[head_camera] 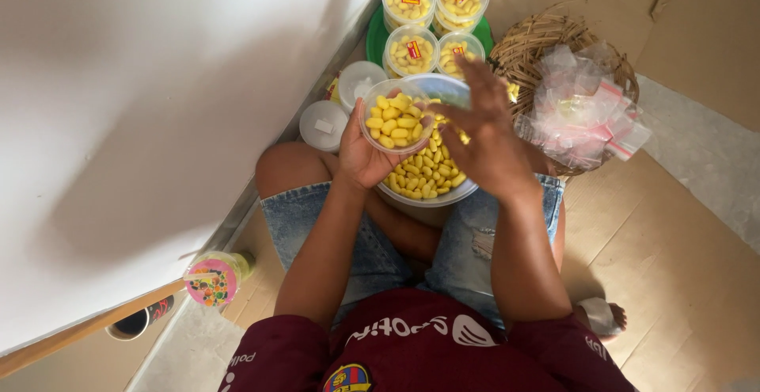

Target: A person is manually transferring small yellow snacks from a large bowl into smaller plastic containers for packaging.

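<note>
My left hand cups a small clear round tub filled with yellow oval sweets. My right hand hovers just right of that tub, fingers spread, over a large white bowl of the same yellow sweets resting on my lap. Whether the right fingers pinch a sweet cannot be made out.
Several filled tubs with lids and red labels stand on a green tray ahead. Two white lids lie by the white wall at left. A wicker basket holds small clear bags at right. A colourful cup stands at lower left.
</note>
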